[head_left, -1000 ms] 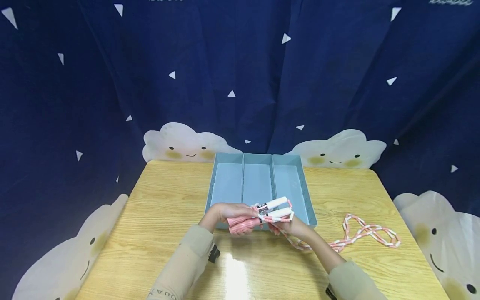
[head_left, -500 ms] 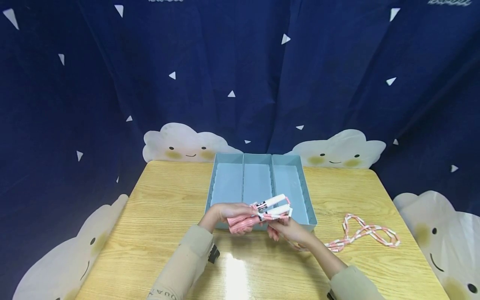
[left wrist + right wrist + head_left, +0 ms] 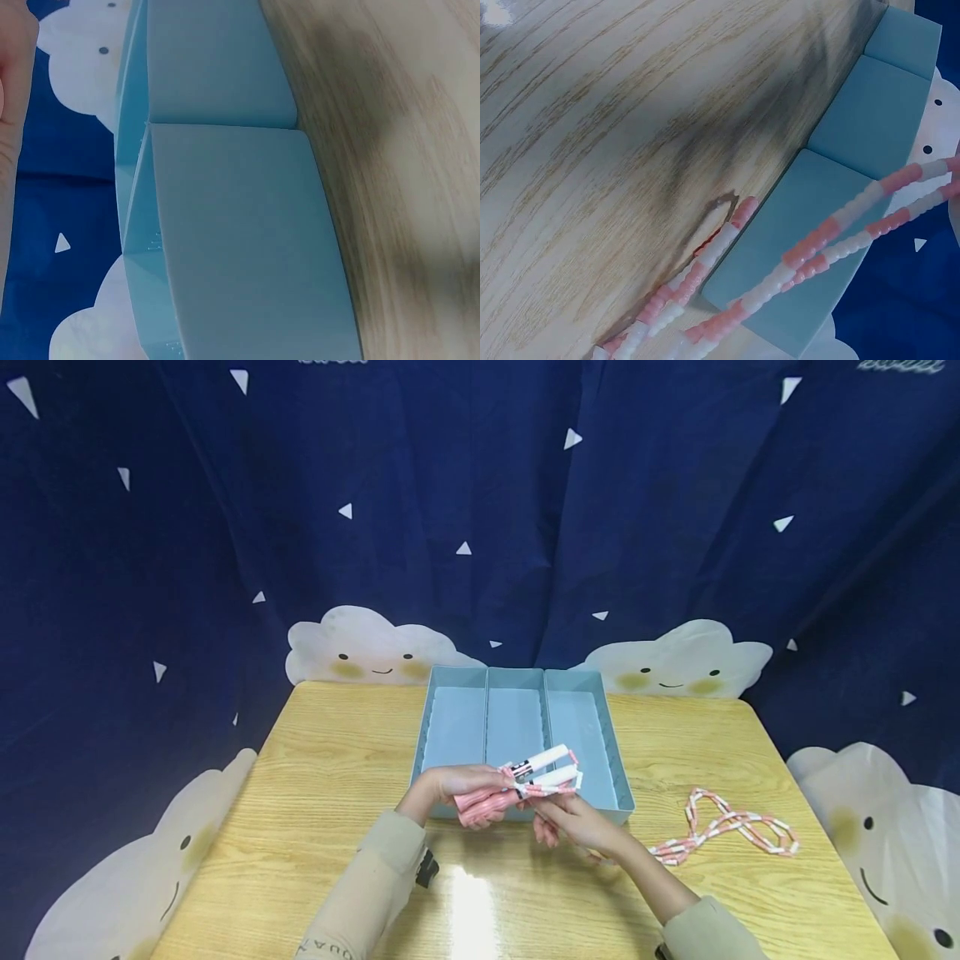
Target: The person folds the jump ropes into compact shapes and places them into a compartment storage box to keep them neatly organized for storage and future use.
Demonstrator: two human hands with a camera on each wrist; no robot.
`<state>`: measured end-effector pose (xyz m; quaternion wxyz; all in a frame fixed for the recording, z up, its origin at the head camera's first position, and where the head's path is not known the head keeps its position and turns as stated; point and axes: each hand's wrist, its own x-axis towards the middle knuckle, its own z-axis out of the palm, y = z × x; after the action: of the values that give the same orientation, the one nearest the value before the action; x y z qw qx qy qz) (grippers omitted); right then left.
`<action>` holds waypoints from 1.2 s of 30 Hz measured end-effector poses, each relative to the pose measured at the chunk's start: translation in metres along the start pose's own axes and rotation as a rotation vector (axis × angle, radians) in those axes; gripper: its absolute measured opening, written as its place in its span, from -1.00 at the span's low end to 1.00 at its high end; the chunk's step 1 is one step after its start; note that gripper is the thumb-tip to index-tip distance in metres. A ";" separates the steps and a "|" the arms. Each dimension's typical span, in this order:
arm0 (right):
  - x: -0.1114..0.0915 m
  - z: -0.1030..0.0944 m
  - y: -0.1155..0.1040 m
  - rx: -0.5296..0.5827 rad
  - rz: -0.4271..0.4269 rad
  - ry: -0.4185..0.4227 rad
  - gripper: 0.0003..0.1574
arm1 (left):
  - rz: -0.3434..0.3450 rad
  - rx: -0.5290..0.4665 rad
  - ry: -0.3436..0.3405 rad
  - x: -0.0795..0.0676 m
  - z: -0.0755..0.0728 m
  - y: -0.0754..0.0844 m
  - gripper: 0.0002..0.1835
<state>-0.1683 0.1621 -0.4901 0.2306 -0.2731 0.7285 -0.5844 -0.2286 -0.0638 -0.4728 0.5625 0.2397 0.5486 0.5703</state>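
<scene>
My left hand grips the two pink and white handles of a jump rope, held above the front edge of a blue three-compartment tray. Some of the beaded cord is wound around the handles. Just to the right, my right hand holds the rope's pink and white beaded cord; its fingertips are partly hidden under the handles. From this hand, in the right wrist view, two strands run down to the table. Only a sliver of the left hand enters the left wrist view, with the handles out of sight.
The loose loop of beaded cord lies on the wooden table to the right of the tray. Behind the table hangs a dark blue curtain with white triangles and clouds.
My right hand has shifted slightly left along the cord, and its fingers have moved closer beneath the handles. The white handle ends have swung a little up and left. My left hand stays nearly still.
</scene>
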 end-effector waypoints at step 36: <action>-0.006 -0.005 -0.016 -0.005 0.096 0.009 -0.55 | 0.061 0.003 0.095 -0.004 -0.010 -0.005 -0.62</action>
<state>-0.1649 0.1674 -0.4731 0.2543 -0.2356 0.7434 -0.5720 -0.2347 -0.0721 -0.4787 0.5179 0.2297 0.5678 0.5972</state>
